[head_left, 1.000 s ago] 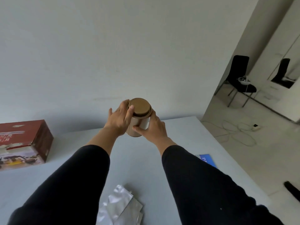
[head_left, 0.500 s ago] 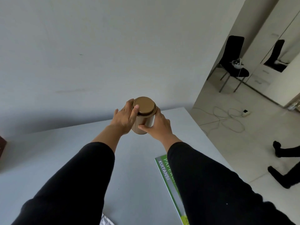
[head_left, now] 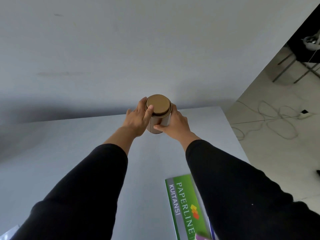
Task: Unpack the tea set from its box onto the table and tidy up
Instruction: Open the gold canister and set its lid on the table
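Both hands clasp a brown tea canister [head_left: 158,115] at the worktop's [head_left: 86,139] far edge, left hand [head_left: 138,118] curled around its lid (thumb on top), right hand [head_left: 174,124] wrapping its side.

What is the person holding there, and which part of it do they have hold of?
A brown round tin, held in both hands: the left hand wraps its upper side with the thumb on the lid's edge, and the right hand grips the lower side.

View from my head: plain white wall [head_left: 121,49] ahead; pale floor [head_left: 285,135] at right with looped white cables [head_left: 270,118]; black chair [head_left: 301,51] upper right.
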Action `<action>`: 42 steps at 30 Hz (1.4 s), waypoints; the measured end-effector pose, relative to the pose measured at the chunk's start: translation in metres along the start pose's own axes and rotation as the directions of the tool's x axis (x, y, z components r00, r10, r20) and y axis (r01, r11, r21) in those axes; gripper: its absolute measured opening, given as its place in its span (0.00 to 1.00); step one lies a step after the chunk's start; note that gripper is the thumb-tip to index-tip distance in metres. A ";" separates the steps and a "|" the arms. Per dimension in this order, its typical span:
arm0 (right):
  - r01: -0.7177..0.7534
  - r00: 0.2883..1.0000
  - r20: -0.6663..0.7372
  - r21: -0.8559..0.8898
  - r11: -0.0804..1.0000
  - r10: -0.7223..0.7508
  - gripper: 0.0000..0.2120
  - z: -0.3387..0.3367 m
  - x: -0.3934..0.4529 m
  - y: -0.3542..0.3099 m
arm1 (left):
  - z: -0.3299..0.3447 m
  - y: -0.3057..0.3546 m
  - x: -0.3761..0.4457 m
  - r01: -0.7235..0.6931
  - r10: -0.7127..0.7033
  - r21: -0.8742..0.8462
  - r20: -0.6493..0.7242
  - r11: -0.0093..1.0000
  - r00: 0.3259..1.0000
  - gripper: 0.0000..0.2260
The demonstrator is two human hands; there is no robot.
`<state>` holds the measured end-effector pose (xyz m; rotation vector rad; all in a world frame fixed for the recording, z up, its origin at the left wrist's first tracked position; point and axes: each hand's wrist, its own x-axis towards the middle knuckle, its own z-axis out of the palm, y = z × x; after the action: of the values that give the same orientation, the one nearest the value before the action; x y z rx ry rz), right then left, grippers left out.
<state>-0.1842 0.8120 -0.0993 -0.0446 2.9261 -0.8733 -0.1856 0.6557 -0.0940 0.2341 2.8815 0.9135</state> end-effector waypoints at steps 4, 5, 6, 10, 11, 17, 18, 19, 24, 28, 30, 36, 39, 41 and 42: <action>-0.007 1.000 0.030 -0.006 1.000 0.007 0.44 0.005 0.012 0.008 | 0.010 -0.004 0.011 0.050 -0.050 -0.010 0.009 0.999 0.999 0.35; -0.011 0.999 0.036 -0.007 1.000 0.011 0.44 0.006 0.014 0.011 | 0.013 -0.004 0.013 0.048 -0.048 0.002 0.015 0.999 0.999 0.31; -0.014 0.999 0.043 -0.007 1.000 0.014 0.44 0.007 0.015 0.014 | 0.014 -0.004 0.014 0.048 -0.048 0.008 0.023 0.999 0.999 0.27; -0.029 0.998 0.057 -0.012 0.999 0.030 0.44 0.007 0.020 0.021 | 0.020 -0.001 0.014 0.035 -0.035 0.011 0.042 0.999 0.999 0.29; -0.034 0.998 0.056 -0.008 0.999 0.035 0.44 0.007 0.021 0.022 | 0.022 -0.001 0.016 0.040 -0.040 -0.008 0.029 0.999 0.999 0.27; -0.057 0.983 0.171 -0.075 0.996 0.069 0.39 -0.010 0.027 0.020 | 0.024 -0.004 0.008 0.038 -0.042 -0.156 -0.026 0.987 0.999 0.35; -0.051 0.981 0.180 -0.101 0.994 0.069 0.36 -0.017 0.029 0.019 | 0.024 -0.005 0.005 0.031 -0.036 -0.172 -0.026 0.985 0.999 0.37; -0.044 0.984 0.169 -0.115 0.992 0.063 0.34 -0.023 0.031 0.018 | 0.025 -0.005 0.002 0.039 -0.043 -0.178 -0.019 0.983 0.999 0.36; 0.041 0.998 0.054 0.023 0.999 -0.042 0.25 -0.049 0.038 0.001 | 0.039 0.001 0.001 0.120 -0.130 -0.158 -0.054 0.980 0.990 0.44; 0.123 0.986 0.122 -0.065 0.990 -0.115 0.29 -0.047 0.038 -0.021 | 0.051 0.014 0.011 0.202 -0.276 -0.416 -0.126 0.887 0.953 0.44; 0.138 0.985 0.123 -0.134 0.981 -0.121 0.31 -0.044 0.040 -0.026 | 0.055 0.020 0.014 0.192 -0.304 -0.485 -0.165 0.853 0.938 0.43; 0.169 0.976 0.182 -0.286 0.943 -0.120 0.33 -0.046 0.046 -0.034 | 0.058 0.022 0.016 0.204 -0.342 -0.513 -0.190 0.834 0.920 0.39; 0.159 0.977 0.192 -0.337 0.928 -0.098 0.31 -0.047 0.049 -0.041 | 0.056 0.023 0.017 0.215 -0.348 -0.518 -0.174 0.828 0.921 0.38; 0.158 0.975 0.205 -0.349 0.924 -0.089 0.31 -0.048 0.051 -0.044 | 0.056 0.023 0.017 0.219 -0.341 -0.513 -0.158 0.830 0.927 0.38; 0.158 0.973 0.212 -0.347 0.925 -0.087 0.31 -0.049 0.052 -0.044 | 0.056 0.022 0.017 0.220 -0.340 -0.510 -0.155 0.832 0.928 0.38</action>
<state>-0.2407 0.7987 -0.0383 -0.3224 2.8776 -0.3058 -0.1914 0.7083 -0.1276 -0.3657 2.6483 1.6440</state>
